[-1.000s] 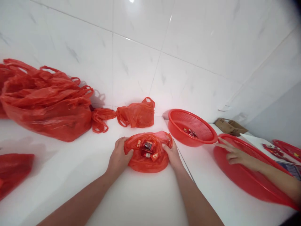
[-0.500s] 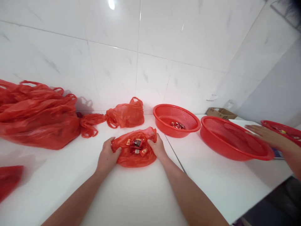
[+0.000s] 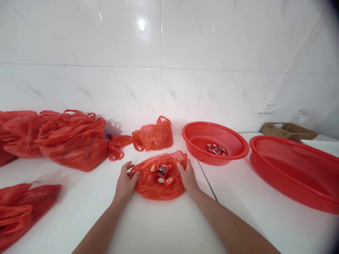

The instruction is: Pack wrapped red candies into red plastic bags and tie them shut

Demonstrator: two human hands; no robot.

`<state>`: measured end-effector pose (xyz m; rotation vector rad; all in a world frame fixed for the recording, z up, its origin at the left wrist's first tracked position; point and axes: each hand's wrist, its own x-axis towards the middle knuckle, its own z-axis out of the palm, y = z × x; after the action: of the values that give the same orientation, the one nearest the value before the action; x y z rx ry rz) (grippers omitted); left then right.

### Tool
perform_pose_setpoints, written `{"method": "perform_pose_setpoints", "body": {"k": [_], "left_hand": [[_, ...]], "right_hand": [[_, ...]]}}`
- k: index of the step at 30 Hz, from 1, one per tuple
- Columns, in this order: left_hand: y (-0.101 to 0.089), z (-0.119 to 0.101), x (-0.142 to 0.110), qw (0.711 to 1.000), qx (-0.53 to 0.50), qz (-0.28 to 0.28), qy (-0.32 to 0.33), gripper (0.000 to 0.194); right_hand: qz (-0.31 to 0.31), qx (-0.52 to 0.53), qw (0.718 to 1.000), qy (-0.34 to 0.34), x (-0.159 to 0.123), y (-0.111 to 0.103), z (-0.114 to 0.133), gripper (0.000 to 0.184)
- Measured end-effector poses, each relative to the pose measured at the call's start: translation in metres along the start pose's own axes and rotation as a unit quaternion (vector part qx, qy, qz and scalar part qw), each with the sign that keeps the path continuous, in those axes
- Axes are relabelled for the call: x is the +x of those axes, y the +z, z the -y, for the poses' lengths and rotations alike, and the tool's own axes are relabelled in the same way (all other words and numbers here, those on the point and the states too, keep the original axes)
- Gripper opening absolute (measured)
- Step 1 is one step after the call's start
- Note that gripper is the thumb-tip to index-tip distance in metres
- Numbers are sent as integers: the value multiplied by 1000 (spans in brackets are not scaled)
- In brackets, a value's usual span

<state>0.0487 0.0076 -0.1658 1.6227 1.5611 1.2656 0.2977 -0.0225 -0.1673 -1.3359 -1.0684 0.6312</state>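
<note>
A small red plastic bag (image 3: 156, 188) lies on the white table (image 3: 159, 225) in front of me, its mouth held apart. Several small red and dark wrapped candies (image 3: 162, 173) show inside it. My left hand (image 3: 125, 183) pinches the bag's left edge, and my right hand (image 3: 187, 176) grips its right edge. Both hands are closed on the plastic.
A tied red bag (image 3: 153, 137) sits behind, by the tiled wall. A heap of red bags (image 3: 66, 139) lies at the left, more red bags (image 3: 21, 208) at the lower left. A red basket (image 3: 233, 153) with a few candies and a larger red basket (image 3: 296, 176) stand right; a cardboard box (image 3: 288, 130) beyond.
The view swung and levelled. Another person's hand at the right, seen on the large basket and then further right, is out of view now. My hands stay on the bag.
</note>
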Motion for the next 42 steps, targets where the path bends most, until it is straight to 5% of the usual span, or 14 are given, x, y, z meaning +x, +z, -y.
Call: {"method": "perform_pose_setpoints", "body": {"k": [9, 27, 42], "left_hand": [[3, 14, 11, 1000, -16, 12, -10, 55], [-4, 16, 10, 996, -83, 3, 9, 48], [-2, 5, 5, 998, -51, 12, 28, 47]], "right_hand": [[20, 21, 1000, 11, 2, 0, -1, 44], [-75, -16, 996, -36, 9, 12, -10, 61], [22, -18, 999, -47, 3, 6, -5, 77]]}}
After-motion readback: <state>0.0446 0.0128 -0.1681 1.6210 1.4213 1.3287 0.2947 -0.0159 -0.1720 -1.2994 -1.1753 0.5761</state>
